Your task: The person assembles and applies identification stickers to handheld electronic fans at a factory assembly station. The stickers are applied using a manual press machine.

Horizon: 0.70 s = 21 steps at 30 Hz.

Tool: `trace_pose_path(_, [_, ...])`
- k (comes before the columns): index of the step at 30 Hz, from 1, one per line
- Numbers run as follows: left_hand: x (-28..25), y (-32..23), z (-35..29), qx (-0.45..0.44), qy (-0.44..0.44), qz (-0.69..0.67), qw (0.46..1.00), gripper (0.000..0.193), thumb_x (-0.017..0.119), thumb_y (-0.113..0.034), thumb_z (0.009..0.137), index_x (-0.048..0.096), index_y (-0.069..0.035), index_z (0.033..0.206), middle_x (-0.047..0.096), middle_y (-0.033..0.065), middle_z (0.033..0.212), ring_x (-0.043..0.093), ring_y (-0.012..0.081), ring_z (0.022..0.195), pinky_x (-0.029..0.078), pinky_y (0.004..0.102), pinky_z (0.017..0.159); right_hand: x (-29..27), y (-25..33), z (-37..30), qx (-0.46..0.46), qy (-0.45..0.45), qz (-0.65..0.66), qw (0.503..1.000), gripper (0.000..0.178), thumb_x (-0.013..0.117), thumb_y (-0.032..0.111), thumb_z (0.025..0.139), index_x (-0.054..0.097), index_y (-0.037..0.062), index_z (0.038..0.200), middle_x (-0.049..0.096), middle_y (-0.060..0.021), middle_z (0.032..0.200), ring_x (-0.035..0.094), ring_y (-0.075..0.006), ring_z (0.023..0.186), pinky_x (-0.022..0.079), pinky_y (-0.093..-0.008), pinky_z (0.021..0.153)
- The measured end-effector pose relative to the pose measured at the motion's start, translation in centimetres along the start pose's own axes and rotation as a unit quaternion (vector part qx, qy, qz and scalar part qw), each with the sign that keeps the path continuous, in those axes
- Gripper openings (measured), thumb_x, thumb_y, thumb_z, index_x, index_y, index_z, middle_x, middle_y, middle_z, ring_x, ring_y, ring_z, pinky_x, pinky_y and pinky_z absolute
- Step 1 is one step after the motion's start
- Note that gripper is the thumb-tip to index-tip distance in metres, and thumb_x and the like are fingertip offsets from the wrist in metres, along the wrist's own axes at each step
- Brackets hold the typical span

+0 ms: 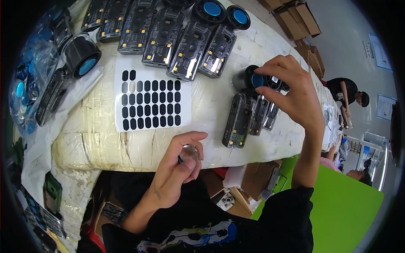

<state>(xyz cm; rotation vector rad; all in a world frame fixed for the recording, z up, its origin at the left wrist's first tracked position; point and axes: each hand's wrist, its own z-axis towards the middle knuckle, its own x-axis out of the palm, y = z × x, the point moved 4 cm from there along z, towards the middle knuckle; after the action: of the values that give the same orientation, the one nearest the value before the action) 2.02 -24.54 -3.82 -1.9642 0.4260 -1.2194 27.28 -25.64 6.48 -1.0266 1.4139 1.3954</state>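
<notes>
My left hand (175,168) is closed around a small round cap (189,152) with a shiny silver rim; a sliver of blue shows at its side. My right hand (291,88) reaches over the right side of the table. Its thumb and forefinger pinch the edges of a blue round cap (257,80) at the middle of a black fan head. That head belongs to one of several dark see-through handheld fans (238,121) lying side by side there. Between the hands' reach and the far row lies a white sheet (185,122) of black oval stickers, with a few gone from its top row.
Several more dark fans (190,50) lie in a row along the far side. At left, another fan (50,97) rests beside a clear bag (27,84) of blue caps. A green panel (337,206) stands at lower right. Cardboard boxes (295,21) and a person (344,90) are beyond.
</notes>
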Motion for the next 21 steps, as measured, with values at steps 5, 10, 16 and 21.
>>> trace_pose_path(5, [0.2, -0.3, 0.5, 0.036, 0.026, 0.037, 0.998, 0.053, 0.041, -0.002, 0.09, 0.029, 0.002, 0.142, 0.048, 0.0097, 0.101, 0.046, 0.0096, 0.069, 0.038, 0.0216, 0.06, -0.3, 0.3, 0.0, -0.01, 0.002, 0.009, 1.0, 0.026, 0.075, 0.006, 0.073, 0.071, 0.0022, 0.098, 0.061, -0.0065, 0.087, 0.055, -0.0253, 0.085, 0.047, -0.0356, 0.074])
trace_pose_path(10, [-0.1, -0.4, 0.7, 0.052, 0.026, 0.056, 0.997, 0.058, 0.041, -0.007, 0.091, 0.025, 0.001, 0.146, 0.051, 0.0119, 0.098, 0.047, 0.0098, 0.067, 0.04, 0.0216, 0.06, 0.2, 0.1, 0.1, -0.013, 0.0, 0.007, 1.0, 0.025, 0.075, 0.005, 0.072, 0.071, 0.0019, 0.097, 0.06, -0.0087, 0.087, 0.056, -0.0272, 0.085, 0.048, -0.0376, 0.073])
trace_pose_path(16, [0.1, -0.5, 1.1, 0.033, 0.032, 0.063, 0.997, 0.06, 0.04, -0.006, 0.09, 0.023, 0.001, 0.147, 0.051, 0.0118, 0.098, 0.047, 0.0098, 0.067, 0.04, 0.0217, 0.06, 0.2, 0.2, -0.2, -0.007, -0.006, -0.005, 1.0, 0.025, 0.076, 0.005, 0.071, 0.071, 0.0018, 0.096, 0.06, -0.009, 0.086, 0.056, -0.0279, 0.085, 0.048, -0.0385, 0.073])
trace_pose_path(21, [0.5, -0.8, 1.4, 0.027, 0.042, 0.066, 0.997, 0.06, 0.041, -0.006, 0.091, 0.022, 0.001, 0.147, 0.051, 0.0117, 0.098, 0.047, 0.0096, 0.067, 0.04, 0.0216, 0.061, 0.3, -0.5, 1.0, -0.07, 0.006, -0.002, 0.997, 0.03, 0.08, 0.004, 0.067, 0.072, 0.0023, 0.095, 0.058, -0.0079, 0.078, 0.054, -0.0249, 0.077, 0.044, -0.0366, 0.065])
